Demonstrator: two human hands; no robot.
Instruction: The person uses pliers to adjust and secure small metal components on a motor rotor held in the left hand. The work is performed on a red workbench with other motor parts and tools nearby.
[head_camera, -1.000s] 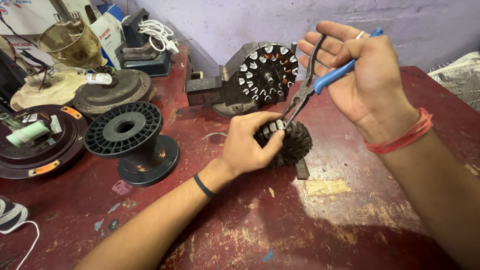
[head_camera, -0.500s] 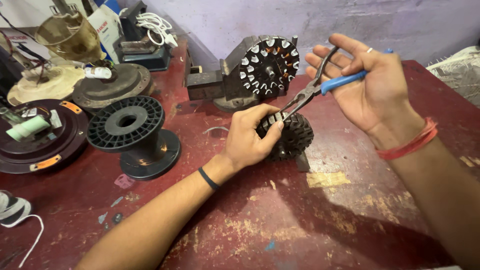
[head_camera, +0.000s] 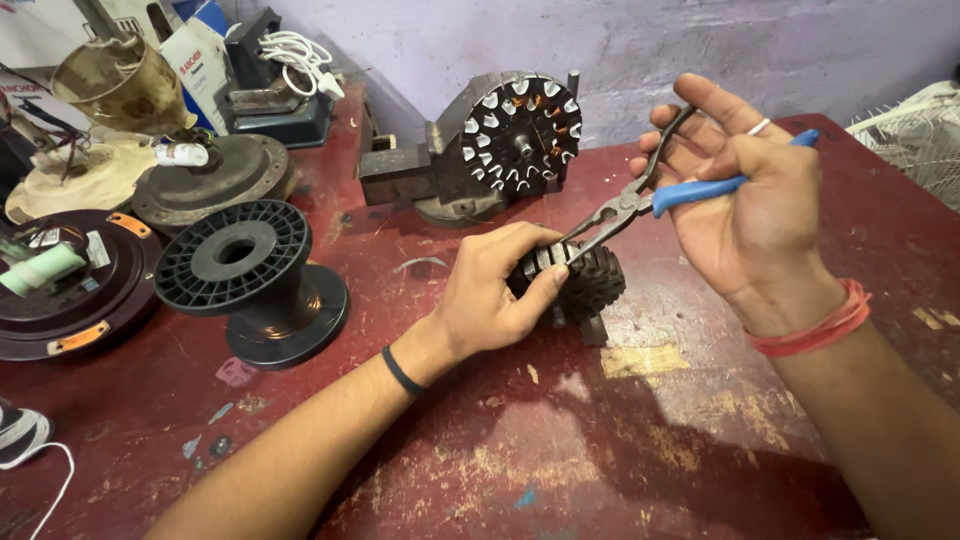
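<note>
1. Stator core (head_camera: 585, 285) is resting on the counter (head_camera: 560, 450) before the vise-held stator (head_camera: 520, 135), left hand (head_camera: 495, 295) clamping it.
2. Right hand (head_camera: 750, 215) is gripping blue-handled pliers (head_camera: 640, 205), now tilted lower, tips meeting the core.

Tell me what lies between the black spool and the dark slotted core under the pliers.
In the head view, only the left hand, gripping the slotted core, and bare red table lie beyond the black spool.
</note>
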